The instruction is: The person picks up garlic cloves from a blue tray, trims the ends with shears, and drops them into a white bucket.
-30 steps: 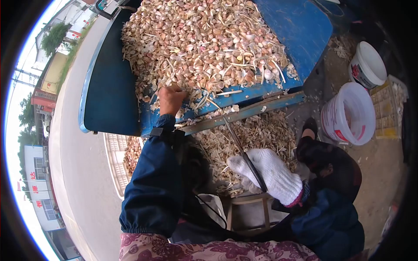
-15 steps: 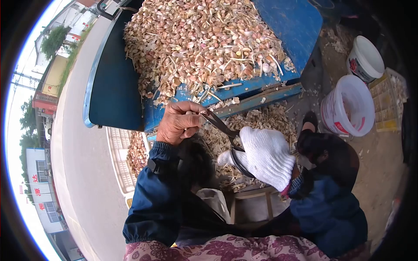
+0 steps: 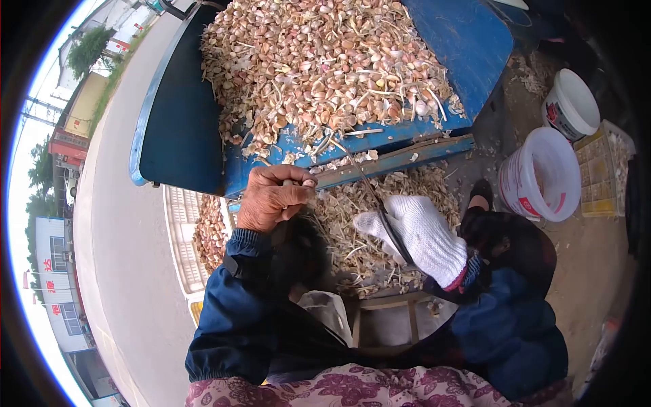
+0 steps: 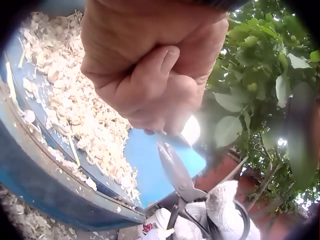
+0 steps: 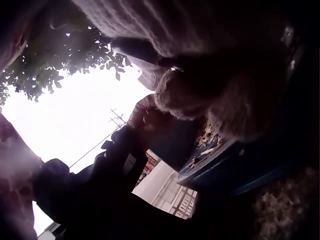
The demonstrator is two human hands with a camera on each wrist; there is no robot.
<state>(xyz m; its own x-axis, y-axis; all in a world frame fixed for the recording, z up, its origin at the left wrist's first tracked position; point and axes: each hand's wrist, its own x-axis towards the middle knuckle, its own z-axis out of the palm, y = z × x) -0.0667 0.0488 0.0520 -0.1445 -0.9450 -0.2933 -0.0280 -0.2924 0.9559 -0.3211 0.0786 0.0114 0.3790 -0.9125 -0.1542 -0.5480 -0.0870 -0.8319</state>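
In the head view my bare left hand (image 3: 268,198) is raised just in front of the blue tray's front edge. Its thumb and fingers pinch a small pale garlic clove (image 3: 309,182), mostly hidden by the fingers. My right hand (image 3: 427,237), in a white knitted glove, grips a pair of scissors (image 3: 369,186) whose blades point up towards the tray. The left wrist view shows the scissors' metal blades (image 4: 174,165) below the left fingers, with gloved fingers through the handles. A big heap of garlic (image 3: 325,74) fills the blue tray (image 3: 178,122).
Dry skins and stalks (image 3: 359,251) lie heaped beneath the tray. A white crate (image 3: 183,237) of garlic stands at the left. Two white buckets, the nearer bucket (image 3: 512,180) and a farther bucket (image 3: 559,119), stand at the right beside a yellowish crate (image 3: 590,169).
My left hand has come back from the garlic heap towards me, with a small piece in its fingers. The scissors reached the left fingertips half a second ago and have since drawn away to the right.
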